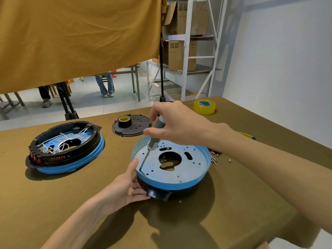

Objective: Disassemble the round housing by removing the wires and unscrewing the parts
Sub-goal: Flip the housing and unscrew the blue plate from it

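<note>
1. Housing [190,178]: a round part with a blue rim and a pale metal plate full of holes and cut-outs, lying flat on the table [53,203] near its front middle; a black tab juts from its near side.
2. Left hand [129,187] holds the housing's near-left edge, thumb up over the blue rim, fingers laid along the black underside beside the tab.
3. Right hand [172,123] is wrapped around the grey handle of a screwdriver [152,141], fingers curled on it from above.
4. The screwdriver leans down and to the left; its tip meets the plate just inside the rim, close to the left thumb.
5. Loose screws [214,158] and small bits lie on the table just right of the housing.
6. A black cover [138,129] with small holes lies behind the housing, with a roll of black tape [124,120] on it.
7. A second housing [66,148], blue below and black-ringed above, sits well to the left, with white wires [59,142] tangled inside it and copper-coloured parts at its near-left edge.
8. A yellow tape roll [204,106] stands at the table's far right.
9. A yellow and green object [247,135] shows behind the right forearm; what it is cannot be told.
10. An ochre cloth [75,36] hangs behind the table; a shelf [186,51] with cardboard boxes [179,56] stands to its right.
</note>
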Action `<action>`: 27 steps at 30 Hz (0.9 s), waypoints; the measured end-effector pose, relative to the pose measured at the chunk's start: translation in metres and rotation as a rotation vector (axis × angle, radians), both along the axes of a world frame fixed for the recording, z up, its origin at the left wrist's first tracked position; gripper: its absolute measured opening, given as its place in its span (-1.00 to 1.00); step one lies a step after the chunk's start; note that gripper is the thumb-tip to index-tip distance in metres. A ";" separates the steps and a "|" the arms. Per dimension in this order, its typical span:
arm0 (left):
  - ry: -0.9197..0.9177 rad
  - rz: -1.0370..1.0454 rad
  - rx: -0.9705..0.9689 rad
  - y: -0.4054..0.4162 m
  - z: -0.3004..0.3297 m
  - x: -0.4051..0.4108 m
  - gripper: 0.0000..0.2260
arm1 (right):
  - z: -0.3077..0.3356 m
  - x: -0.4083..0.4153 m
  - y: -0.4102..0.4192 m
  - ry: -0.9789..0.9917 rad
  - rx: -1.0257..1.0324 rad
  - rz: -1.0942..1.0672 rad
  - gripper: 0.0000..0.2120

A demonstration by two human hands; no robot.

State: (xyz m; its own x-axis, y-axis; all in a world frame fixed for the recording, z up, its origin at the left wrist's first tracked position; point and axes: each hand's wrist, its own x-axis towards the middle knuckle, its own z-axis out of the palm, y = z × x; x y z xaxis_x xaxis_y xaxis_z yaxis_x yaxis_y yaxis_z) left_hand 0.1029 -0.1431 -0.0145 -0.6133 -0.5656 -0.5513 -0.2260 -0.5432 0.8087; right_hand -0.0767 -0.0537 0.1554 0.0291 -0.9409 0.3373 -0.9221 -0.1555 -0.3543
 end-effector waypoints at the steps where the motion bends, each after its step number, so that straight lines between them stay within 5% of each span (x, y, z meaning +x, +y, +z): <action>1: -0.008 -0.058 0.009 -0.004 0.001 0.004 -0.02 | 0.000 0.000 -0.001 -0.021 -0.015 0.001 -0.67; 7: -0.001 -0.251 0.058 -0.015 0.019 0.014 -0.21 | 0.000 0.003 -0.005 -0.105 -0.089 0.030 -0.64; 18: -0.017 0.087 -0.046 0.003 0.011 -0.015 -0.38 | -0.008 -0.004 -0.010 -0.139 -0.147 0.003 -0.69; 27: -0.010 -0.157 -0.001 -0.022 0.017 -0.023 -0.42 | -0.019 -0.022 -0.014 -0.154 -0.130 -0.085 -0.74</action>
